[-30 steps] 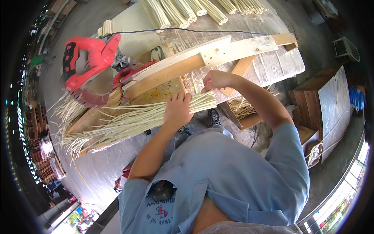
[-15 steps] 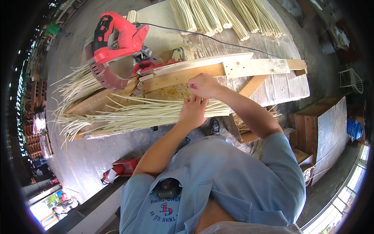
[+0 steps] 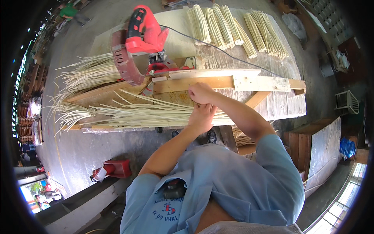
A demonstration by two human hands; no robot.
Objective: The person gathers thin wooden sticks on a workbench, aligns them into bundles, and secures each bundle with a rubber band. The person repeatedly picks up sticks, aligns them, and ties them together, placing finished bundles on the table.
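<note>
Long pale rattan strands lie in a loose bundle along the bench's near edge, their thin ends fanned out to the left. Over the bundle's right part, my left hand is closed around the strands. Just above it my right hand is curled closed, close to the left fingers; whatever it pinches is hidden. Some yellowish rings, apparently rubber bands, lie on the bench left of my right hand. Beyond my hands a wooden rail runs across the bench.
A red-and-black miter saw stands at the back left, its cord trailing right. Several tied rattan bundles lie at the far side. More loose strands are left of the saw. A wooden cabinet stands at the right.
The view has shifted, so the bench and saw sit lower and further right. My left hand stays on the strands and my right hand stays curled just above it.
</note>
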